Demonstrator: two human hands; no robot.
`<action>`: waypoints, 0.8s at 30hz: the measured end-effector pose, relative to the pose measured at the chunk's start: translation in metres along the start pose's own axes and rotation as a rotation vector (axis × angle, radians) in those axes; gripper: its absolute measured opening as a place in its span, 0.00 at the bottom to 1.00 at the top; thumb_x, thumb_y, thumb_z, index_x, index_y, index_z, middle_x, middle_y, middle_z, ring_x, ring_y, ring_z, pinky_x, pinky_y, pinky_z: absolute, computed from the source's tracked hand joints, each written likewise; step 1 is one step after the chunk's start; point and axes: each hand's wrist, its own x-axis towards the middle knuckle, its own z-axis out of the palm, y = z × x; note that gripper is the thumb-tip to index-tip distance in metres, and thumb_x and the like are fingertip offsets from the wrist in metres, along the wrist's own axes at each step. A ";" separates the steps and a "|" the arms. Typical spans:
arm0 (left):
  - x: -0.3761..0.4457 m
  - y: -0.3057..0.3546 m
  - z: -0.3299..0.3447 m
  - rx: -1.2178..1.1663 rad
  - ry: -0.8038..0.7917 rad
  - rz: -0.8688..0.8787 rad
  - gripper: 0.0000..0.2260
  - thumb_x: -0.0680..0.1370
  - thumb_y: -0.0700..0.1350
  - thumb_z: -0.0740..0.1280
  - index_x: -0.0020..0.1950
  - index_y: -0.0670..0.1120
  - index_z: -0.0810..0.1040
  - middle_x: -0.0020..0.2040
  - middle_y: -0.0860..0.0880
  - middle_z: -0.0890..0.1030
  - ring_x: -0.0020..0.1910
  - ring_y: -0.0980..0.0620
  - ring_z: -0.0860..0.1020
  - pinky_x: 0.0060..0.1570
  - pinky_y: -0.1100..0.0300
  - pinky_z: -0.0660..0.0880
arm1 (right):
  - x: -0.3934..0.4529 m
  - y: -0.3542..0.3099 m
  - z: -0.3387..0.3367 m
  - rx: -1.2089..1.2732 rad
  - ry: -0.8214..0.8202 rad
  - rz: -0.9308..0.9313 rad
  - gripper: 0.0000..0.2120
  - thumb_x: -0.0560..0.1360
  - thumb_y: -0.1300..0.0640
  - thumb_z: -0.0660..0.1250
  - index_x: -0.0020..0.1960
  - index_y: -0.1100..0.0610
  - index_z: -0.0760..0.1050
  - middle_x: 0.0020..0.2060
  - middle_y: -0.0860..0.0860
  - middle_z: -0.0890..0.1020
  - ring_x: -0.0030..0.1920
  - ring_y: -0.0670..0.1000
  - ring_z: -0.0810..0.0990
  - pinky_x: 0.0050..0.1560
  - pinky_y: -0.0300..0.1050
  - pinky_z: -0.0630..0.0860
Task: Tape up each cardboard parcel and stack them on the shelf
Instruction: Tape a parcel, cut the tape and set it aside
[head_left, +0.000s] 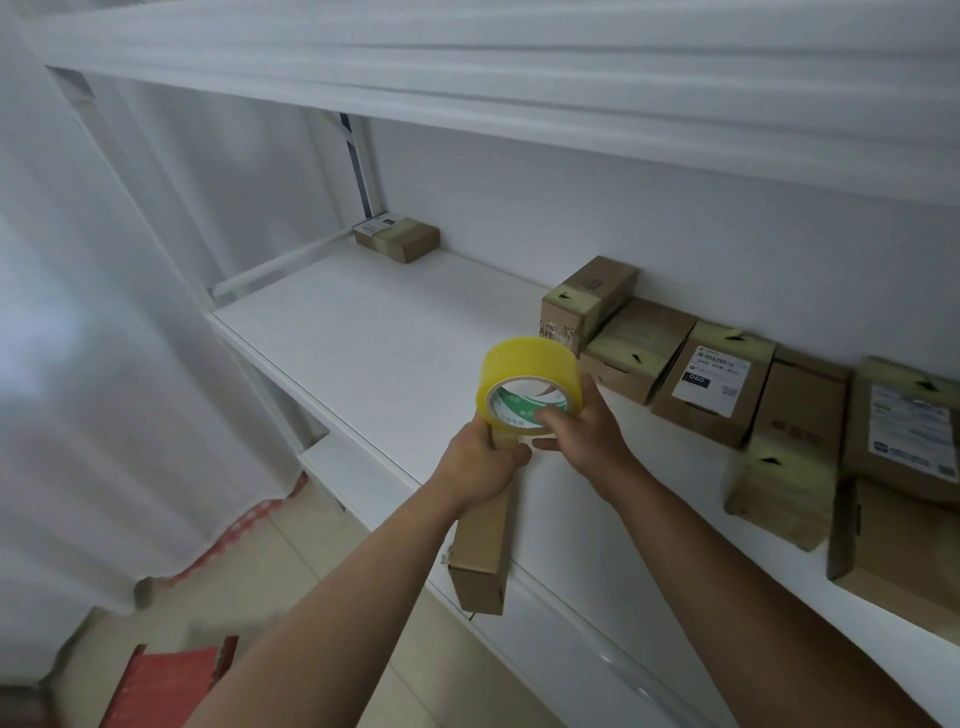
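Yellow tape roll (527, 382) sits at the centre of the frame, gripped by the right hand (584, 434), whose fingers (551, 415) curl through the roll's core with the thumb on its outer face. Just below, the left hand (480, 465) has its fingers closed around the upper end of a long narrow cardboard parcel (480, 556), which hangs over the front edge of the white shelf (363, 332). The roll touches that parcel's top end. Along the wall at the right of the frame stands a row of cardboard parcels (711, 384), several with labels. One small parcel (397, 240) lies alone at upper centre, in the shelf's far corner.
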 end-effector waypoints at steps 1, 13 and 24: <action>-0.001 0.001 -0.001 0.003 0.005 0.011 0.24 0.78 0.43 0.67 0.73 0.52 0.67 0.58 0.50 0.75 0.54 0.51 0.73 0.52 0.59 0.68 | 0.001 -0.001 -0.003 -0.005 0.018 -0.007 0.17 0.75 0.66 0.65 0.60 0.51 0.68 0.57 0.54 0.76 0.52 0.53 0.80 0.39 0.44 0.83; 0.001 0.002 0.001 0.072 -0.010 0.033 0.19 0.79 0.45 0.66 0.70 0.49 0.71 0.64 0.45 0.77 0.54 0.51 0.73 0.53 0.59 0.68 | 0.005 0.006 -0.018 -0.248 0.052 -0.105 0.19 0.75 0.64 0.63 0.65 0.54 0.67 0.55 0.54 0.75 0.52 0.57 0.80 0.42 0.57 0.84; 0.008 -0.005 0.005 0.467 -0.005 0.085 0.28 0.81 0.56 0.58 0.80 0.58 0.54 0.82 0.48 0.44 0.78 0.39 0.55 0.71 0.40 0.64 | 0.007 0.004 -0.038 -0.354 0.055 -0.121 0.20 0.77 0.64 0.62 0.68 0.54 0.67 0.56 0.53 0.74 0.48 0.54 0.79 0.36 0.48 0.83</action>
